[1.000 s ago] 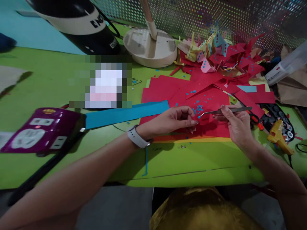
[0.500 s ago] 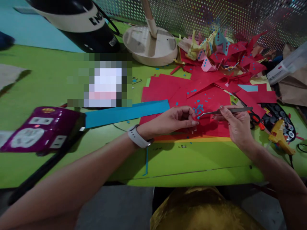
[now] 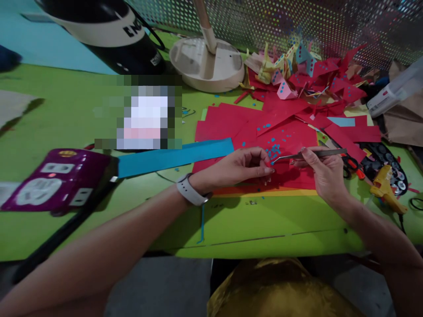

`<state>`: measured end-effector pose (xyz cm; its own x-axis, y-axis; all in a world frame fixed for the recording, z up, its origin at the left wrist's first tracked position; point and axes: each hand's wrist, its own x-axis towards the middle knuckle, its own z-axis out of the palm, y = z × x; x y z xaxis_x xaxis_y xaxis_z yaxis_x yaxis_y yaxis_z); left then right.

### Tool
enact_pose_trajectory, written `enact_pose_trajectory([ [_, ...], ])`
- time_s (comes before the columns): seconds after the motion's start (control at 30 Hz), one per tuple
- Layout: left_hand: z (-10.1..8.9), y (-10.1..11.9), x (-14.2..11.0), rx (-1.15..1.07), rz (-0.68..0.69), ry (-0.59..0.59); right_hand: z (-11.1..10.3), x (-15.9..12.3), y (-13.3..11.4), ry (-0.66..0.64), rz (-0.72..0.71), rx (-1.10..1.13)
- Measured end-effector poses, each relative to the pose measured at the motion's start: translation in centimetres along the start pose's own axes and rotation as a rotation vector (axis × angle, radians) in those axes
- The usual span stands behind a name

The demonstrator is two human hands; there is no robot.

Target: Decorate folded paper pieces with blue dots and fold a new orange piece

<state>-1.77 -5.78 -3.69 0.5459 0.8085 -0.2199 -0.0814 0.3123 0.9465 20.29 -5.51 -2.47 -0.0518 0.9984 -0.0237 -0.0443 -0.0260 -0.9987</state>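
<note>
My right hand is closed on metal tweezers. Their bent tip points left and carries a tiny blue dot right beside my left fingertips. My left hand, a white watch on its wrist, rests curled on red paper with fingers pinched together; what they pinch is too small to name. Several small blue paper dots lie scattered on the red sheet just above the tweezers' tip. A long blue paper strip lies to the left of my left hand.
Folded dotted paper shapes are heaped at the back right. A lamp base, a black and white jug, a purple power strip, a yellow glue gun and scissors stand on the green table.
Almost nothing has changed. The tweezers' tip has crept slightly left, closer to my left fingertips.
</note>
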Motion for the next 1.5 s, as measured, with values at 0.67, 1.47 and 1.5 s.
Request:
enact_pose_trajectory([
  [0.67, -0.16, -0.12, -0.07, -0.062, 0.004, -0.022, 0.07, -0.23, 0.3, -0.004, -0.045, -0.005],
  [1.47, -0.13, -0.01, -0.13, 0.004, 0.022, 0.016, -0.58, -0.16, -0.31, 0.067, -0.368, -0.115],
  [1.5, -0.13, -0.15, -0.07, 0.006, 0.02, 0.017, -0.65, -0.15, -0.29, 0.069, -0.374, -0.119],
])
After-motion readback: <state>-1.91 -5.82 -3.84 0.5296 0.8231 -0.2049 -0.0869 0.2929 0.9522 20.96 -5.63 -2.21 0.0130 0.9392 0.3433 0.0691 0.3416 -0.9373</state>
